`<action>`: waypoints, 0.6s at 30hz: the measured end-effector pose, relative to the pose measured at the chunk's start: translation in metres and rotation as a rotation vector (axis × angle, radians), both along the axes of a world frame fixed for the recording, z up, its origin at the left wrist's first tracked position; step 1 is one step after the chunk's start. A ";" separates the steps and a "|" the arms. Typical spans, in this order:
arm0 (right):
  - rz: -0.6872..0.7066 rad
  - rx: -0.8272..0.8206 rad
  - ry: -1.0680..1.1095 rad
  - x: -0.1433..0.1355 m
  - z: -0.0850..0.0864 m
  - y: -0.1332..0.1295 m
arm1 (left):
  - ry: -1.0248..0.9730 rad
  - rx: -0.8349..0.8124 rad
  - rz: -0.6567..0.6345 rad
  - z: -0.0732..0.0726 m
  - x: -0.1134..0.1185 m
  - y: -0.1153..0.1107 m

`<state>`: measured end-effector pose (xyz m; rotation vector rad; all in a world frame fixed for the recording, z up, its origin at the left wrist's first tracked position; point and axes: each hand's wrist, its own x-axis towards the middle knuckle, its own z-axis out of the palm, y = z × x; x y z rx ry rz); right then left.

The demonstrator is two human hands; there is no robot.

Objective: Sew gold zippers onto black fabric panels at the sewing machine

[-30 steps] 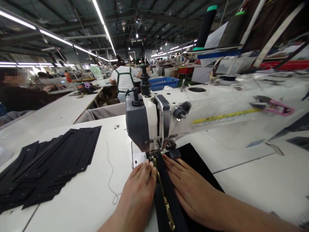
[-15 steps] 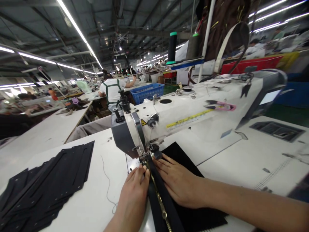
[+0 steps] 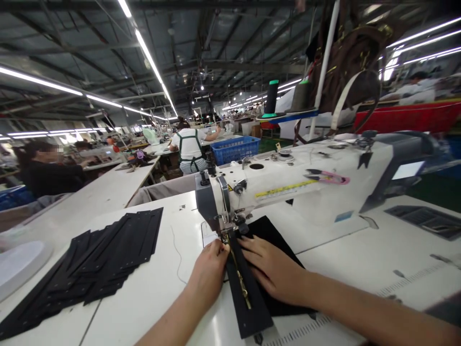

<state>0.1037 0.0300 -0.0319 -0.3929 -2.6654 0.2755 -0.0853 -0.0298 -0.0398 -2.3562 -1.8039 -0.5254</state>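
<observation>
A black strip with a gold metal zipper (image 3: 242, 281) runs lengthwise under the needle of a white sewing machine (image 3: 298, 185). Beneath it, to the right, lies a larger black panel (image 3: 288, 250). My left hand (image 3: 211, 266) pinches the strip's left edge just in front of the presser foot (image 3: 225, 233); its fingertips are partly hidden. Stretched flat, my right hand (image 3: 272, 269) presses on the black material to the right of the zipper, fingers pointing toward the foot. The gold zipper pull hangs on the strip's near half.
At the left lies a fanned stack of black panels (image 3: 108, 254), with a loose thread (image 3: 176, 254) beside it. Pink-handled snips (image 3: 327, 177) rest on the machine arm. Thread cones (image 3: 272, 98) stand behind. Co-workers sit beyond, near a blue crate (image 3: 234, 150).
The strip has advanced away from me under the foot, and its near end now shows. The camera view has shifted left and upward. Both hands stay on the material.
</observation>
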 end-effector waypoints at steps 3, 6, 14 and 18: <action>0.061 0.119 0.126 0.011 -0.004 -0.031 | 0.010 -0.004 -0.025 -0.002 -0.003 -0.006; 0.072 0.368 0.260 0.014 -0.020 -0.055 | 0.014 0.029 -0.055 0.001 -0.002 -0.018; 0.000 0.549 0.287 0.007 -0.033 -0.071 | 0.034 0.143 -0.091 -0.006 0.013 -0.043; 0.019 0.539 0.252 0.007 -0.030 -0.073 | 0.067 0.170 -0.108 -0.012 0.016 -0.042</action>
